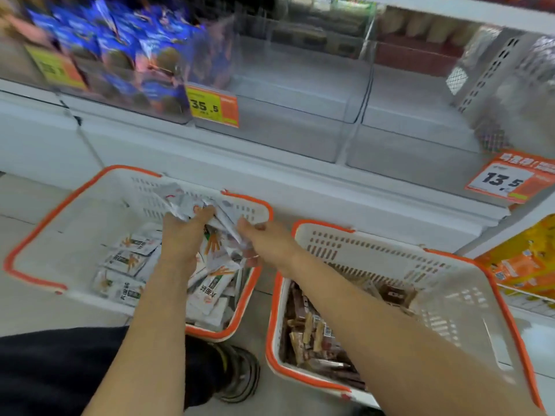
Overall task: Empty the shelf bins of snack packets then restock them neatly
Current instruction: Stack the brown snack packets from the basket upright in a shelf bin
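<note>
White snack packets point(192, 202) bunched in both hands over left basket point(39, 235); left hand point(183, 232) grips bunch from below-left, right hand point(264, 238) pinches its right side. More white packets lie in basket beneath. Brown packets point(312, 331) in right basket point(390, 259). Clear shelf bins point(300, 85) above.

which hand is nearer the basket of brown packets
Right. The right hand is beside that basket's far left corner; the left hand is farther left, over the basket of white packets.
</note>
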A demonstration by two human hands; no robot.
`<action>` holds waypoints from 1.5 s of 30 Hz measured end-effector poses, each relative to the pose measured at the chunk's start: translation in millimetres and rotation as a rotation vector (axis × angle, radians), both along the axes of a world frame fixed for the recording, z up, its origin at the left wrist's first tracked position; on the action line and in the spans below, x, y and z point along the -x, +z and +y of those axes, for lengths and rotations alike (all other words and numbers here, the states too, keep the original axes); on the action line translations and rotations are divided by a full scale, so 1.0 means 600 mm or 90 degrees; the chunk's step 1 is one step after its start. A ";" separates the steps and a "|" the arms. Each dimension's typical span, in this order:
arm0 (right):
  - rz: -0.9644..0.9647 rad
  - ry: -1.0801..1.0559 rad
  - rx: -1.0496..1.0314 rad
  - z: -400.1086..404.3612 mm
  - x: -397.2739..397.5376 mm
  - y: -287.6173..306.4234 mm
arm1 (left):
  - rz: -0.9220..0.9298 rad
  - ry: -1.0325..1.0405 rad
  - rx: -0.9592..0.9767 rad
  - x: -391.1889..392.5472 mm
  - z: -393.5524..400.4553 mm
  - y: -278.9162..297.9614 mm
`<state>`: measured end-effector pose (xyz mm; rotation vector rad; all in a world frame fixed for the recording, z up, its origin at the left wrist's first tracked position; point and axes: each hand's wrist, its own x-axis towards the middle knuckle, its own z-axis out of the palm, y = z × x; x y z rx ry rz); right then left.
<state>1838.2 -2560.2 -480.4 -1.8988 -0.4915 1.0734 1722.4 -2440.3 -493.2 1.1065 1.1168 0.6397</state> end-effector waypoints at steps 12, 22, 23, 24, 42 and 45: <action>-0.352 0.002 0.267 -0.310 -0.223 -0.108 | 0.274 -0.271 -0.223 -0.078 -0.082 -0.055; -0.198 0.087 0.429 -0.548 -0.251 -0.276 | 0.318 -0.859 -0.330 -0.246 -0.397 -0.175; -0.215 0.099 0.443 -0.554 -0.249 -0.291 | 0.325 -0.883 -0.345 -0.260 -0.416 -0.193; -0.218 0.104 0.455 -0.558 -0.252 -0.302 | 0.328 -0.909 -0.365 -0.274 -0.433 -0.207; -0.235 0.303 0.467 -0.585 -0.340 -0.315 | 0.417 -1.118 -0.468 -0.336 -0.497 -0.309; -0.177 0.320 0.464 -0.598 -0.328 -0.317 | 0.429 -1.119 -0.481 -0.343 -0.499 -0.307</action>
